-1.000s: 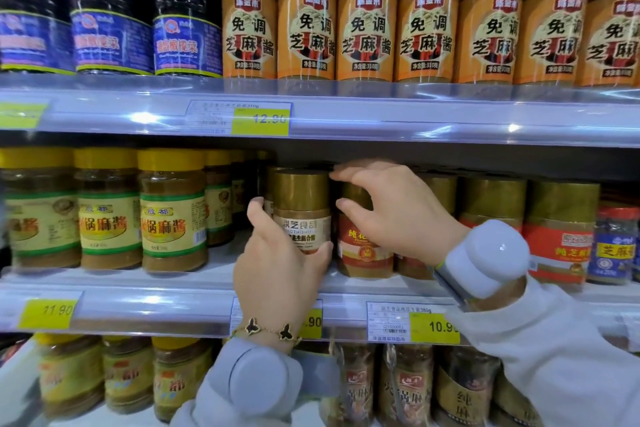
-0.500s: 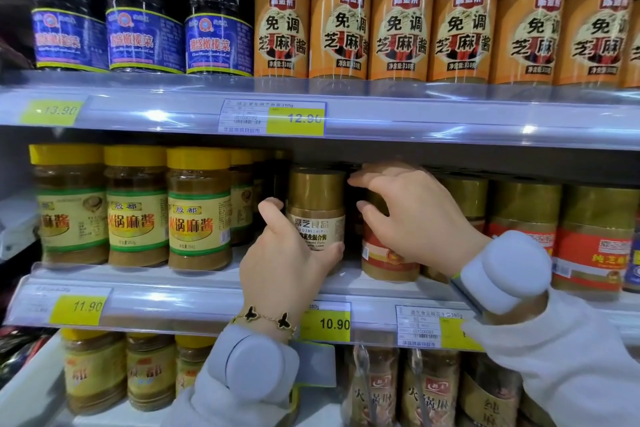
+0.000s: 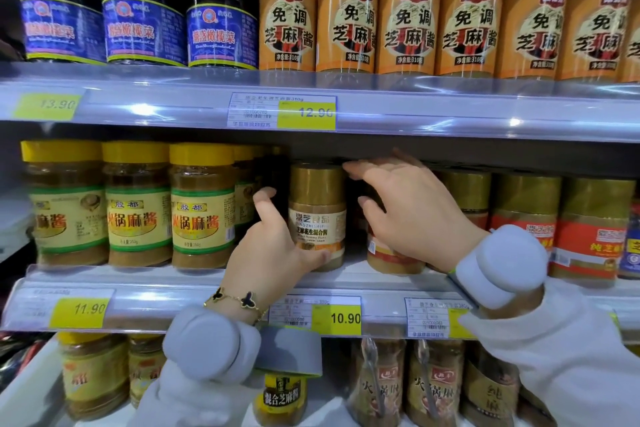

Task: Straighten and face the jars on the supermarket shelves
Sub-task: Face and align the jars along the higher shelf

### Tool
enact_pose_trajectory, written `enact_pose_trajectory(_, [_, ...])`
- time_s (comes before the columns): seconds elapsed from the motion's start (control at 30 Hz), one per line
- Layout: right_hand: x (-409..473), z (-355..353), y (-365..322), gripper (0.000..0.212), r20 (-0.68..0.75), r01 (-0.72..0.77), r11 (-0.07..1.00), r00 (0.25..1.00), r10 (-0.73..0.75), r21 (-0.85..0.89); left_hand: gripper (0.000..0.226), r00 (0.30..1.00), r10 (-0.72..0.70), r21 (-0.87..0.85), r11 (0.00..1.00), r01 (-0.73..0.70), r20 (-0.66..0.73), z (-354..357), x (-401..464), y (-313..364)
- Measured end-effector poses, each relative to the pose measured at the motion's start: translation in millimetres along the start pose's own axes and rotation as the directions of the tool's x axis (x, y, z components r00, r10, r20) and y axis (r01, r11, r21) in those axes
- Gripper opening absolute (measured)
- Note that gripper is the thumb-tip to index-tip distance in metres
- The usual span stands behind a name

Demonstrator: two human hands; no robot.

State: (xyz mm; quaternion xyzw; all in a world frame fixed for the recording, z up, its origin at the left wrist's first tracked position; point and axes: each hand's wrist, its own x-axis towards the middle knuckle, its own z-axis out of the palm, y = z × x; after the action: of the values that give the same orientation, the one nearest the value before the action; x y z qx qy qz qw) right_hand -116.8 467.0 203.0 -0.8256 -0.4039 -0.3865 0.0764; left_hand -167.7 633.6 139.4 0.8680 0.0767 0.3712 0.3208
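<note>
On the middle shelf (image 3: 145, 276) stands a gold-lidded jar with a beige label (image 3: 317, 215), facing forward. My left hand (image 3: 273, 246) grips its lower left side, thumb across the base of the front. To its right a gold-lidded jar with a red label (image 3: 391, 256) is mostly hidden by my right hand (image 3: 412, 211), whose fingers curl around its upper part and reach over the lid. More red-label jars (image 3: 588, 229) line up to the right. Yellow-lidded jars (image 3: 202, 204) stand in a row to the left.
The upper shelf carries dark jars with blue labels (image 3: 221, 10) and orange white-capped bottles (image 3: 346, 10). Its underside hangs close over the gold lids. Price tags (image 3: 315, 113) line the shelf edges. More jars (image 3: 433, 388) fill the lower shelf.
The view has shifted a little, so the shelves sit further right in frame. Both hands stay on the same two jars; the beige-label jar's label now faces more squarely forward.
</note>
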Motion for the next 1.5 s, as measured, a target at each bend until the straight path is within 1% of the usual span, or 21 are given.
enact_pose_trajectory(0.07, [1, 1, 1, 0.049, -0.001, -0.021, 1.000, 1.000, 0.021, 0.009, 0.103, 0.997, -0.002, 0.028, 1.000, 0.000, 0.073, 0, 3, -1])
enact_pose_trajectory(0.13, [2, 2, 0, 0.049, 0.002, -0.042, 0.999, 0.999, 0.042, -0.019, 0.103, 0.994, -0.019, 0.032, 0.999, 0.016, 0.108, 0, 5, -4])
enact_pose_trajectory(0.23, [3, 5, -2, 0.049, -0.008, -0.059, 0.997, 0.998, 0.058, -0.054, 0.100, 0.993, -0.040, 0.028, 0.999, 0.037, 0.111, 0, 7, -7])
enact_pose_trajectory(0.47, [2, 8, -4, 0.052, -0.012, -0.060, 0.995, 0.998, 0.059, -0.082, 0.100, 0.989, -0.023, 0.034, 0.999, 0.018, 0.147, -2, 11, -11])
enact_pose_trajectory(0.57, [1, 10, -4, 0.051, -0.026, -0.061, 0.997, 0.998, 0.060, -0.056, 0.101, 0.987, -0.019, 0.027, 1.000, 0.014, 0.157, -2, 10, -11])
enact_pose_trajectory(0.7, [-3, 5, 1, 0.050, -0.097, -0.104, 0.993, 0.989, 0.109, 0.052, 0.106, 0.989, -0.007, 0.016, 1.000, 0.005, 0.146, -3, 9, -10])
enact_pose_trajectory(0.8, [-10, 1, 6, 0.051, -0.128, -0.120, 0.988, 0.983, 0.132, 0.099, 0.110, 0.994, 0.006, 0.003, 1.000, -0.006, 0.112, -3, 6, -8])
enact_pose_trajectory(0.9, [-17, 1, 11, 0.052, -0.121, -0.132, 0.987, 0.982, 0.143, 0.090, 0.111, 0.998, 0.030, -0.041, 0.999, -0.028, 0.046, -1, 3, -4])
enact_pose_trajectory(1.03, [-23, 3, 16, 0.049, -0.126, -0.150, 0.986, 0.979, 0.158, 0.073, 0.107, 0.996, 0.073, -0.104, 0.991, -0.079, -0.057, 0, 1, 3])
enact_pose_trajectory(1.17, [-31, 0, 24, 0.050, -0.125, -0.159, 0.985, 0.978, 0.166, 0.061, 0.094, 0.968, 0.143, -0.024, 0.988, -0.151, -0.205, 3, -7, 19])
enact_pose_trajectory(1.23, [-33, 0, 26, 0.053, -0.115, -0.158, 0.985, 0.980, 0.165, 0.066, 0.090, 0.957, 0.168, 0.037, 0.986, -0.164, -0.236, 6, -10, 24])
enact_pose_trajectory(1.4, [-45, -7, 38, 0.056, -0.094, -0.120, 0.991, 0.988, 0.126, 0.059, 0.086, 0.939, 0.163, 0.130, 0.983, -0.129, -0.303, 21, -22, 45])
enact_pose_trajectory(1.5, [-45, -6, 43, 0.056, -0.095, -0.074, 0.996, 0.992, 0.078, 0.044, 0.078, 0.927, 0.149, 0.171, 0.981, -0.094, -0.345, 27, -26, 54])
